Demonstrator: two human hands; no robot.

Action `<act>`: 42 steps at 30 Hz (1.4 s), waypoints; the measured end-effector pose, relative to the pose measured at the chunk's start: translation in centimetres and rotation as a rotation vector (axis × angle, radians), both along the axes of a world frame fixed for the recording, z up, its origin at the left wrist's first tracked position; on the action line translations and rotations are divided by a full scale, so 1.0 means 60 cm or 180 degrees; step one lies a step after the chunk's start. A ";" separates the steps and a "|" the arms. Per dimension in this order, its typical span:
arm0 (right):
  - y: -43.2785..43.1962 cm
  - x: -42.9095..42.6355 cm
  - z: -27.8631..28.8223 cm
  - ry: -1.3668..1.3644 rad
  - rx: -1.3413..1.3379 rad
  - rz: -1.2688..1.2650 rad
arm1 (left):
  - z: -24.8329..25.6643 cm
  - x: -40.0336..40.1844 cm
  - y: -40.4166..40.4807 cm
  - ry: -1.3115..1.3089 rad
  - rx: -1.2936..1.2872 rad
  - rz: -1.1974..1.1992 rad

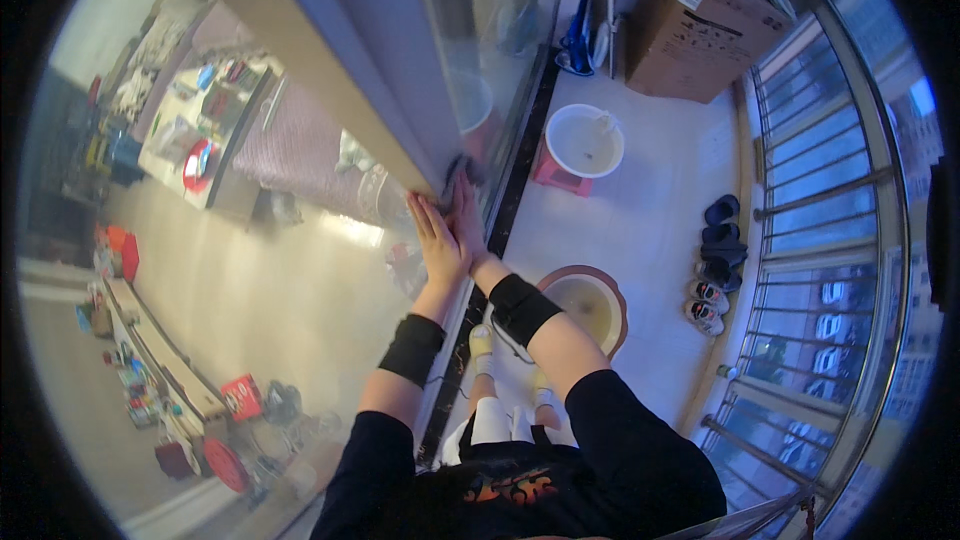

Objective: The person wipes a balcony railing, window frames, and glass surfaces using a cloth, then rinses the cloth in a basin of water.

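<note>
My left hand (437,246) lies along the narrow edge of a pale sliding-door frame (375,109), its fingers straight and close together. What its palm covers is hidden. My right hand (468,221) presses beside it on the balcony side of the frame, fingers extended over a dark item (459,167) that looks like a cloth. That item is blurred and partly covered by the fingers. The two hands touch near the wrists. A dark floor track (517,184) runs below the door and past my feet.
On the balcony, a white basin (594,172) of water sits on a pink stool (556,179). A brown-rimmed tub (622,307) of cloudy water stands near my feet. Shoes (705,316) line the railing (892,187); a cardboard box (690,45) stands behind. Indoors, a cluttered table (236,120) is visible.
</note>
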State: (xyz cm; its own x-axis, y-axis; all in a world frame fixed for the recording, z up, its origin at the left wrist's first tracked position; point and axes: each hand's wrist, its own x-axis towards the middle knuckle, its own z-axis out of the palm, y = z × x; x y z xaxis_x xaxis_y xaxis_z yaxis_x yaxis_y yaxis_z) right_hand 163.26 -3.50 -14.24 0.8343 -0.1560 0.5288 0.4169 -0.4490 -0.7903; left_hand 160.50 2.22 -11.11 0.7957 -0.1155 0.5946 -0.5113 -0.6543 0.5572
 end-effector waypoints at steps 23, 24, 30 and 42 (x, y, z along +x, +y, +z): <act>0.006 0.075 0.371 -0.1200 -0.0270 0.0188 | 0.265 0.071 0.010 -0.0694 -0.1258 0.0180; 0.014 0.073 0.347 -0.1150 -0.0085 0.0215 | 0.240 0.068 0.023 -0.0571 -0.1133 0.0226; 0.014 0.014 0.148 0.0163 0.1414 0.0143 | 0.072 0.030 0.038 0.0421 -0.0580 0.0046; -0.193 -0.487 -0.075 0.1828 0.3779 -0.1182 | -0.038 -0.102 -0.047 0.1002 0.1005 -0.1854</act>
